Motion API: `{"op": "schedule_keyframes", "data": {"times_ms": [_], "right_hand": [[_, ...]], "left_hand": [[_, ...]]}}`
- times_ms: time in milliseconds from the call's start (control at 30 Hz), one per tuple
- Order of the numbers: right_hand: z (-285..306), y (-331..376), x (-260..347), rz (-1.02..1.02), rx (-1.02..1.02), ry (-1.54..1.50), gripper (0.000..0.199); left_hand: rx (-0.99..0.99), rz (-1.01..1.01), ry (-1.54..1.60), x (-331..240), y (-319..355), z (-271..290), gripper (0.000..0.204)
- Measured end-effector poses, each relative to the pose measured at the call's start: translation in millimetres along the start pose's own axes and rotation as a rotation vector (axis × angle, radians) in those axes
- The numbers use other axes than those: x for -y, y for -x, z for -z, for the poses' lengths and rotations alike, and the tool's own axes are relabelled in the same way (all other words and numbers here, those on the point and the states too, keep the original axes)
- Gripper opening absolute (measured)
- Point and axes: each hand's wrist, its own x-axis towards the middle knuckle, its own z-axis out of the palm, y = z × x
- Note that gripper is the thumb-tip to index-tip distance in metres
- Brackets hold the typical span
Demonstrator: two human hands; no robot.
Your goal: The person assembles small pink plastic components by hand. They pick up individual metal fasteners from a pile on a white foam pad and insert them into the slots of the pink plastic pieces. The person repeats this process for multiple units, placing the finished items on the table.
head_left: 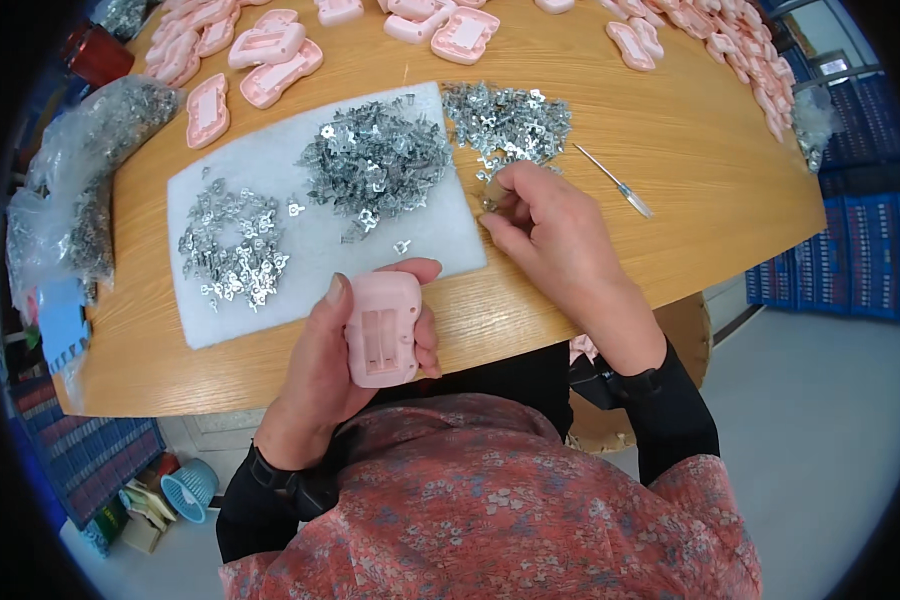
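Observation:
A pink plastic housing [384,330] with a battery recess facing up rests in my left hand [320,345], its thumb and fingers wrapped round the sides. Off to the right, my right hand [560,235] pinches a small metal piece [489,204] at its fingertips, just below a heap of small metal contacts [510,125]; the fingers partly hide the piece. Between the hands and to the left lies a white foam sheet [320,290]. It bears a dense grey pile of metal spring contacts [375,160] and a looser spread of flat metal tabs [235,245].
A screwdriver [625,192] with a clear handle lies right of my right hand. Pink housings [270,60] line the far edge, and more pile up at the far right [740,50]. Bags of metal parts [100,170] sit at the left edge. A blue basket [189,490] stands on the floor.

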Motion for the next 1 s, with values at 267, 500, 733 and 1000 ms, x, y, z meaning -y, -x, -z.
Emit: {"op": "schedule_keyframes", "data": {"times_ms": [267,500,733,1000], "right_hand": [[-4.7,6.0,-6.4,-0.222,-0.013,-0.178,0.016],[-9.0,-7.1,4.9,0.142,-0.102,0.1,0.02],[-10.8,-5.5,0.6,0.098,-0.097,-0.006,0.019],[-0.2,9.4,12.4,0.094,-0.08,-0.401,0.025]], "left_hand": [[0.101,0.003,0.011,-1.3,3.9,6.7,0.067],[0.053,-0.01,-0.1,-3.6,5.7,2.6,0.066],[0.024,-0.028,-0.102,-3.6,6.3,1.4,0.056],[-0.067,0.088,0.017,-16.7,-7.3,-14.7,0.047]]}}
